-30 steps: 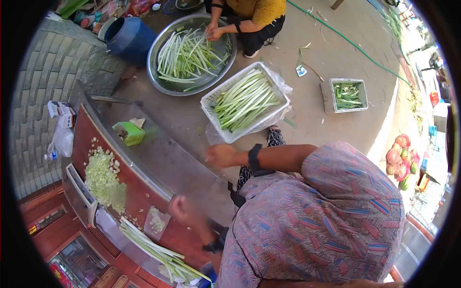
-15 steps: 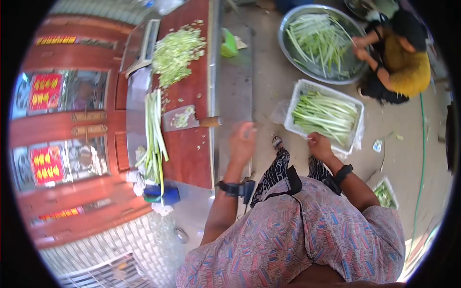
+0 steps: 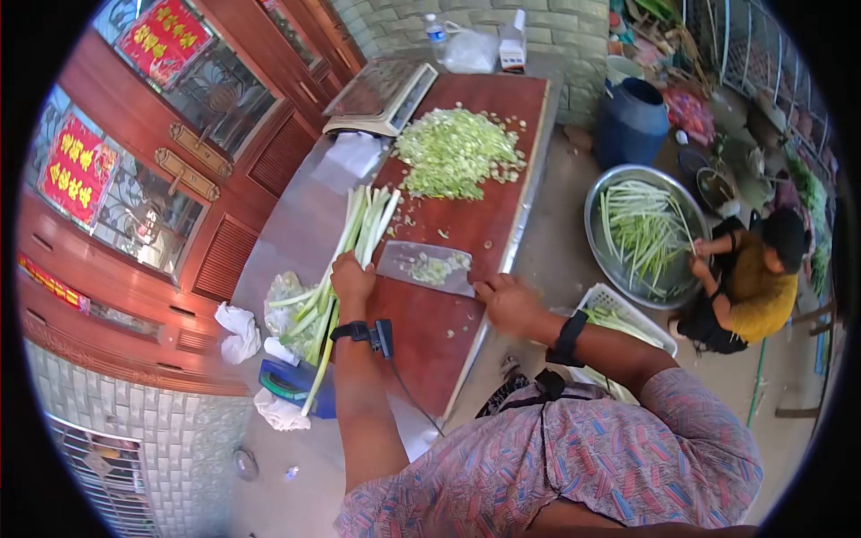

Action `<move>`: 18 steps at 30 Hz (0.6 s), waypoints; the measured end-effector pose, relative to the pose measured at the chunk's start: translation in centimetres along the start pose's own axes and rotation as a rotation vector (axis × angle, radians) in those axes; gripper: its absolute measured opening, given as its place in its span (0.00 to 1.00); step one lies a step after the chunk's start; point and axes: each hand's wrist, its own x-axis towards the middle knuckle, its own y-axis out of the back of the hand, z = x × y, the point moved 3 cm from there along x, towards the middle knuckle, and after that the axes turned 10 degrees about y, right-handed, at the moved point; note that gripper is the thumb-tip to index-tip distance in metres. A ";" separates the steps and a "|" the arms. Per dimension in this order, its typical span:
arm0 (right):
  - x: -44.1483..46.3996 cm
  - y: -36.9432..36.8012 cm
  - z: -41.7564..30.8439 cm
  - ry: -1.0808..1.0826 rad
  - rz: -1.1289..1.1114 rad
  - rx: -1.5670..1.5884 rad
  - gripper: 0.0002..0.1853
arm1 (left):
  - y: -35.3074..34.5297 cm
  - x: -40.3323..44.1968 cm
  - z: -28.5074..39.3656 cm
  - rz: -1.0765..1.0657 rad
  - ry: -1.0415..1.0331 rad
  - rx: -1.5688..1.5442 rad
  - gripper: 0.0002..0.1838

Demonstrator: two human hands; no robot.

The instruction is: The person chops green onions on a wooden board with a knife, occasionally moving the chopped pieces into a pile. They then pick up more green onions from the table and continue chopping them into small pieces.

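Observation:
My left hand (image 3: 355,280) is closed around a bunch of green onions (image 3: 363,220) that lies along the left side of the red cutting board (image 3: 408,332). The stalks run from the board down past the table's near left side. My right hand (image 3: 504,300) is at the handle end of a cleaver (image 3: 395,262), its fingers curled over the handle and hiding it. The blade lies flat on the board with chopped onion bits on top. Farther up the board sits a large heap of chopped green onions (image 3: 459,154).
A scale (image 3: 381,97), a water bottle (image 3: 435,34) and a plastic bag are at the table's back. To the right, a person (image 3: 758,287) handles onions over a metal basin (image 3: 592,220). A white basket (image 3: 659,334) and blue barrel (image 3: 632,121) stand on the ground.
My view has turned toward the table. My left hand has come onto the green onions, and my right hand has moved from beside the basket to the cleaver's handle.

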 end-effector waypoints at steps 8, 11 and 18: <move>3.9 -2.1 0.1 0.023 -0.217 -0.117 0.28 | -2.6 0.8 0.9 -0.002 -0.057 0.224 0.21; 3.5 -0.3 2.0 -0.036 -0.231 0.113 0.27 | -2.7 1.2 1.0 -0.023 -0.029 0.229 0.21; 1.7 5.6 6.4 -0.295 -0.184 0.510 0.20 | -3.4 0.2 1.3 -0.043 -0.041 0.109 0.19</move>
